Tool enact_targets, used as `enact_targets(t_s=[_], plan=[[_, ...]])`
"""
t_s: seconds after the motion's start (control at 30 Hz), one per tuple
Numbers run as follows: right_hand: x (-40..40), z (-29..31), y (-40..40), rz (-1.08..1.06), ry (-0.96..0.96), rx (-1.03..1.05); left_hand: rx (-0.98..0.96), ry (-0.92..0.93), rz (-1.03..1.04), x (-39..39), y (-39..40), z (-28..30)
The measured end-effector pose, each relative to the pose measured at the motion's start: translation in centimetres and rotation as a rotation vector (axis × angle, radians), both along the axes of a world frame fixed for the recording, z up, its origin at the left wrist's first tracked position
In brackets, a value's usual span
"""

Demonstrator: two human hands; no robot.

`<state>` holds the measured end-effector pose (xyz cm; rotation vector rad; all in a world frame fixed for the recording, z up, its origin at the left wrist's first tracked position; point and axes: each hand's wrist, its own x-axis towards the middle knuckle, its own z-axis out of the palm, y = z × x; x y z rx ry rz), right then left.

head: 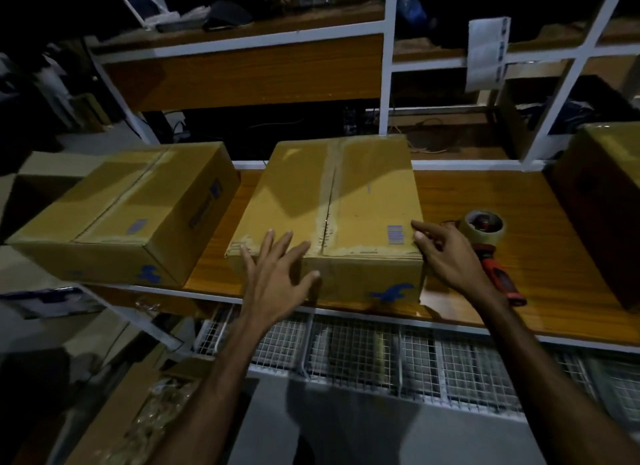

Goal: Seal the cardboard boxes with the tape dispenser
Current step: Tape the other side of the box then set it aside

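A cardboard box (367,194) lies in the middle of the wooden table (467,201), with a taped centre seam whose near end looks split. My left hand (277,274) is spread with straight fingers against the box's near front face and top edge. Fingers of my right hand (446,253) touch the box's near right corner, loosely bent, holding nothing. The tape dispenser (488,243), red-handled with a clear tape roll, lies on the table just right of my right hand. A second taped box (131,208) sits to the left.
A third box (602,201) stands at the right edge of the table. White-framed wooden shelves (388,66) rise behind the boxes. Wire mesh baskets (381,354) hang under the table's front edge. A carton with plastic packing (145,423) sits low left.
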<state>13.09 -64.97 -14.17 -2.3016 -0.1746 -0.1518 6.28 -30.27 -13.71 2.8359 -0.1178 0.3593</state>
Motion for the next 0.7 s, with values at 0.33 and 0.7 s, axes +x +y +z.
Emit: enact_targets(t_s=[0.33, 0.7], plan=[[0.0, -0.8, -0.8, 0.047, -0.047, 0.133, -0.001, -0.144, -0.051, 0.7, 1.2, -1.7], [-0.2, -3.5, -7.0, -0.402, -0.054, -0.162, -0.041, -0.126, -0.249, 2.4, -3.4, -0.4]])
